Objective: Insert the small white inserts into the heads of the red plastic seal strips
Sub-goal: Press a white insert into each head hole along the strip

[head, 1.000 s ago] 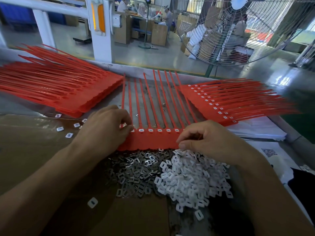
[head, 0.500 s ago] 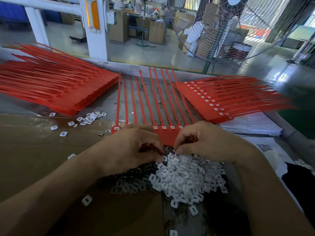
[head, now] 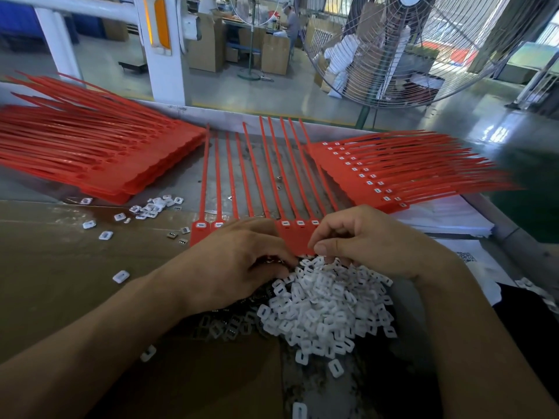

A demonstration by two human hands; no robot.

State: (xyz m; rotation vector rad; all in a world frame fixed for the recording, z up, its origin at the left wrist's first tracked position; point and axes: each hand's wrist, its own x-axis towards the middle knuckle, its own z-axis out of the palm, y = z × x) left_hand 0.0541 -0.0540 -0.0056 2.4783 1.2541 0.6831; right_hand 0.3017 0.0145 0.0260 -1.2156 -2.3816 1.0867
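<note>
the left hand (head: 239,261) lies knuckles up at the centre of the frame, fingers curled down onto the near edge of a flat red plastic comb of seal strips (head: 290,237); whether those fingers pinch anything underneath cannot be told. the right hand (head: 363,240) sits just to its right, thumb and forefinger pressed together in a pinch at the comb's lower edge, but what lies between them is hidden. the comb's thin ribbed tails fan away toward the upper middle, and the square heads that show each carry a small white piece with a dark slot. directly below the hands, at lower centre, spreads a heap of white inserts (head: 329,306), small rounded-square matte plastic pieces, each slotted. touching the heap's left side lies a patch of small shiny metal clips (head: 230,325). a few stray inserts (head: 151,205) dot the brown cardboard sheet (head: 60,267) at mid left. a thick stack of bare red strips (head: 99,152) fills the upper left, and a fanned stack with white pieces fitted (head: 393,173) lies at the right. a wire-caged fan (head: 408,46) stands at the upper right.
</note>
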